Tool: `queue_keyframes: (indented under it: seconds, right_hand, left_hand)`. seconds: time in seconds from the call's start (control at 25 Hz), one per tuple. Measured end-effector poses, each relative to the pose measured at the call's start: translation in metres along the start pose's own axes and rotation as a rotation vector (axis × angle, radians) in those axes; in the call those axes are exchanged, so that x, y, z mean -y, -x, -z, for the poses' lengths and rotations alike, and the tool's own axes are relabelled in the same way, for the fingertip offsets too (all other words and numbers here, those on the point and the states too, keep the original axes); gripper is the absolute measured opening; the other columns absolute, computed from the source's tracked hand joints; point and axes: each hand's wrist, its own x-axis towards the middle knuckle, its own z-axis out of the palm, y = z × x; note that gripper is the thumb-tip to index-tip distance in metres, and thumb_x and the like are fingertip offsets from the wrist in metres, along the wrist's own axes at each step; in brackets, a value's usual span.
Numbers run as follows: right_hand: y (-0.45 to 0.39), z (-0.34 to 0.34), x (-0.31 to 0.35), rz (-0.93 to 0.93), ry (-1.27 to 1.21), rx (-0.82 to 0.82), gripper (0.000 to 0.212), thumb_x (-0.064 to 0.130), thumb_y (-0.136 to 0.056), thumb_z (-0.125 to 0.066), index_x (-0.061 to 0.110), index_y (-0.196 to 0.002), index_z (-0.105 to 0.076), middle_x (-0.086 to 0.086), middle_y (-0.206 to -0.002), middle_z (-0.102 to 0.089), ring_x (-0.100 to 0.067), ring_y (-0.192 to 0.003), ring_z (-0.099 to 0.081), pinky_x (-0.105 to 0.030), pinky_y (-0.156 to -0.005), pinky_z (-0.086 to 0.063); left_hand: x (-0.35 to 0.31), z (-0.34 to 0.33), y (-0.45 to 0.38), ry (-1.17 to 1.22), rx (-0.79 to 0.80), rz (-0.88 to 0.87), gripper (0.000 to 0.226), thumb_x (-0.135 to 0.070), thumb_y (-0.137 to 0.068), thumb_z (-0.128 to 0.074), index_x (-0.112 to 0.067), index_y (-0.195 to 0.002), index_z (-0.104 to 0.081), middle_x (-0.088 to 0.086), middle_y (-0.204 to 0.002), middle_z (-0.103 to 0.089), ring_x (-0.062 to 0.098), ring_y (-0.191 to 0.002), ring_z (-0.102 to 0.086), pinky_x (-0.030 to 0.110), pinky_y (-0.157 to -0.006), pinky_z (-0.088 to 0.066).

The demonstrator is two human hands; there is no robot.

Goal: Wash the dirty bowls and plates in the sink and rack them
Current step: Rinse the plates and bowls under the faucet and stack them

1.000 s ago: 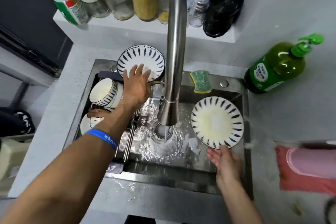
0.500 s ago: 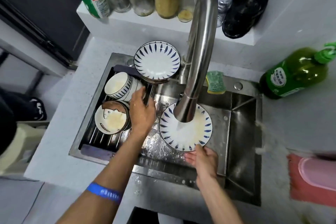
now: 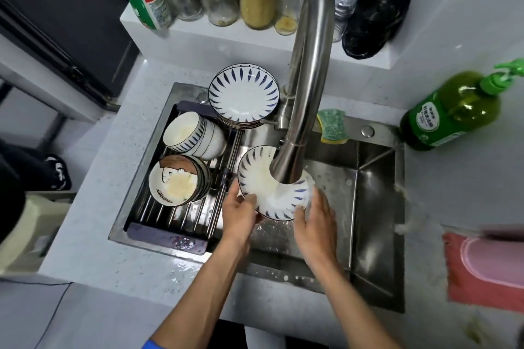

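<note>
Steel sink basin (image 3: 371, 207): gripping white blue-striped plate (image 3: 272, 193) under running curved steel faucet (image 3: 309, 73), left hand (image 3: 238, 214) curling round rim, right hand (image 3: 316, 219) cupping opposite edge, fingers relaxed.

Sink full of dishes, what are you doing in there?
A person is washing dishes. Both hands hold a blue-striped plate under the faucet, over the sink: the left hand grips its left edge and the right hand is at its right edge. On the rack to the left lie two groups of bowls on their sides, some with yellowish residue. A stack of plates stands behind them. A sponge lies on the sink's rim, near a green soap bottle.
</note>
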Motion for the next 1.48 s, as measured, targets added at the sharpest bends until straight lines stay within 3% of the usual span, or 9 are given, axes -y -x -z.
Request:
queue_keyframes:
  seconds: [0.12,0.32,0.48,0.72,0.84,0.96,1.08,1.36,1.48]
  right_hand:
    - [0.02,-0.017,0.004,0.504,0.049,0.085,0.054,0.036,-0.094,-0.045,0.016,-0.144,-0.046,-0.001,-0.152,-0.041,-0.018,-0.141,-0.037,-0.04,-0.117,-0.031]
    - [0.023,-0.021,0.011,0.575,-0.17,0.001,0.044,0.019,-0.093,-0.039,0.011,-0.132,-0.058,-0.003,-0.135,-0.061,-0.017,-0.122,-0.059,-0.033,-0.103,-0.048]
    - [0.024,-0.021,0.01,0.255,-0.392,0.0,0.022,0.021,-0.094,-0.05,0.02,-0.11,-0.065,-0.003,-0.094,-0.072,-0.022,-0.083,-0.066,-0.041,-0.076,-0.056]
    - [0.022,-0.004,0.022,-0.408,-1.249,0.149,0.023,-0.002,-0.095,-0.052,0.009,-0.104,-0.071,-0.01,-0.104,-0.074,-0.022,-0.096,-0.071,-0.031,-0.078,-0.055]
    - [0.029,0.001,0.026,-0.402,-1.334,0.206,0.029,-0.007,-0.095,-0.049,0.009,-0.108,-0.07,-0.009,-0.1,-0.075,-0.016,-0.086,-0.07,-0.025,-0.067,-0.056]
    - [0.024,0.002,0.031,-0.392,-1.332,0.194,0.031,-0.011,-0.093,-0.049,0.01,-0.099,-0.071,-0.003,-0.085,-0.075,-0.013,-0.074,-0.066,-0.02,-0.063,-0.051]
    - [0.019,-0.001,0.032,-0.375,-1.269,0.13,0.042,-0.017,-0.09,-0.043,0.014,-0.081,-0.07,0.001,-0.069,-0.07,-0.015,-0.069,-0.055,-0.018,-0.057,-0.043]
    - [0.022,-0.009,0.04,-0.439,-1.602,0.267,0.023,-0.002,-0.086,-0.057,0.005,-0.105,-0.067,-0.01,-0.106,-0.073,-0.019,-0.096,-0.069,-0.031,-0.083,-0.057]
    - [0.016,-0.013,0.032,-0.515,-1.733,0.233,0.022,-0.002,-0.088,-0.053,0.006,-0.096,-0.072,-0.01,-0.101,-0.075,-0.018,-0.09,-0.072,-0.033,-0.083,-0.059]
  left_hand:
    - [-0.008,-0.003,0.012,-0.077,-0.061,-0.138,0.052,-0.002,-0.088,-0.054,-0.029,-0.132,-0.055,-0.002,-0.129,-0.065,0.017,-0.117,-0.062,0.044,-0.105,-0.049]
    - [-0.023,-0.016,0.023,-0.284,-0.031,-0.279,0.048,-0.016,-0.086,-0.058,-0.03,-0.132,-0.055,-0.009,-0.116,-0.069,0.002,-0.101,-0.068,0.026,-0.09,-0.054]
    - [-0.023,-0.016,0.016,-0.459,0.223,-0.076,0.058,-0.061,-0.094,-0.049,-0.032,-0.144,-0.047,-0.003,-0.152,-0.042,0.018,-0.138,-0.042,0.042,-0.117,-0.03]
    - [0.011,-0.017,0.037,-0.94,0.608,-0.672,0.057,-0.048,-0.104,-0.019,-0.022,-0.152,-0.033,-0.005,-0.163,-0.02,0.005,-0.151,-0.007,0.033,-0.124,-0.001]
    - [-0.022,-0.035,0.003,-0.985,0.469,-0.452,0.05,-0.05,-0.104,-0.032,-0.024,-0.144,-0.047,0.007,-0.14,-0.05,0.019,-0.135,-0.04,0.04,-0.12,-0.022]
    - [-0.043,-0.049,-0.009,-0.841,0.381,-0.302,0.023,-0.045,-0.096,-0.056,-0.023,-0.099,-0.061,0.0,-0.092,-0.062,0.018,-0.088,-0.061,0.034,-0.082,-0.055]
    - [-0.029,-0.05,-0.006,-0.953,0.523,-0.524,0.037,-0.055,-0.097,-0.043,-0.034,-0.121,-0.062,-0.006,-0.135,-0.058,0.015,-0.124,-0.053,0.035,-0.107,-0.044]
    - [-0.035,0.001,-0.043,-0.682,0.115,-0.153,0.052,-0.06,-0.099,-0.036,-0.03,-0.138,-0.05,0.004,-0.138,-0.055,0.026,-0.123,-0.054,0.044,-0.104,-0.044]
    - [-0.017,0.023,-0.039,-0.204,0.07,0.064,0.054,-0.052,-0.092,-0.059,-0.01,-0.126,-0.058,0.013,-0.121,-0.068,0.025,-0.098,-0.068,0.036,-0.078,-0.057]
